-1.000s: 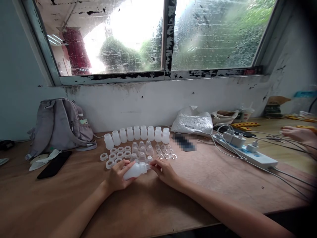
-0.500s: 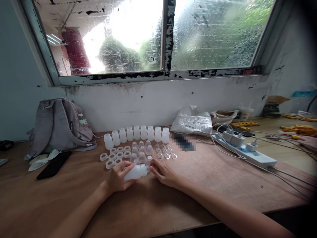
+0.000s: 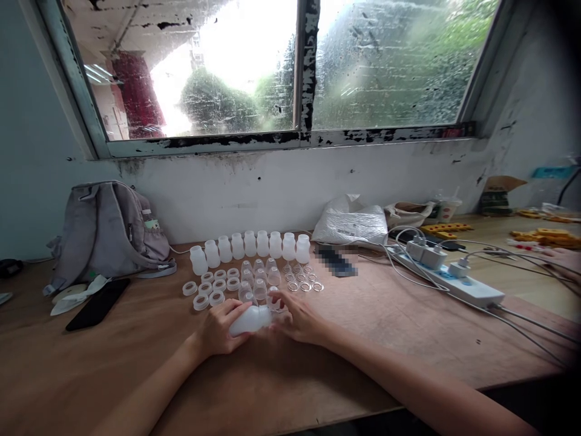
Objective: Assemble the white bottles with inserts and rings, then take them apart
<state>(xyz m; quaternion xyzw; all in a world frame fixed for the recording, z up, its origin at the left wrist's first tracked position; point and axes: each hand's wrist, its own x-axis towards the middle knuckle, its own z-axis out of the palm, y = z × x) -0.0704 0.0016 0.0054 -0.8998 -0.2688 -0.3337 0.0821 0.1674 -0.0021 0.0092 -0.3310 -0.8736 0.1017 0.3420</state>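
Observation:
My left hand (image 3: 222, 327) is wrapped round a translucent white baby bottle (image 3: 247, 321), tilted on its side with its neck to the right. At the bottle's mouth, my right hand (image 3: 295, 318) curls its thumb and fingers round a small clear piece, too blurred to name. Just beyond my hands stand several clear dome-shaped covers (image 3: 260, 289). Left of them lie several white screw rings (image 3: 203, 288), and to their right several small clear nipples with round rims (image 3: 305, 286). A curved row of open bottles (image 3: 250, 244) stands behind them all.
A grey backpack (image 3: 109, 224) and a black phone (image 3: 97, 304) are on the left. To the right are a silver bag (image 3: 351, 221), a blurred-out dark object (image 3: 336, 260) and a white power strip (image 3: 474, 290) with trailing cables. Another person's hand (image 3: 565, 260) shows at the far right.
My right fingers have spread and shifted round the bottle's mouth, and its end is now more covered. The bottle has dipped slightly in my left hand.

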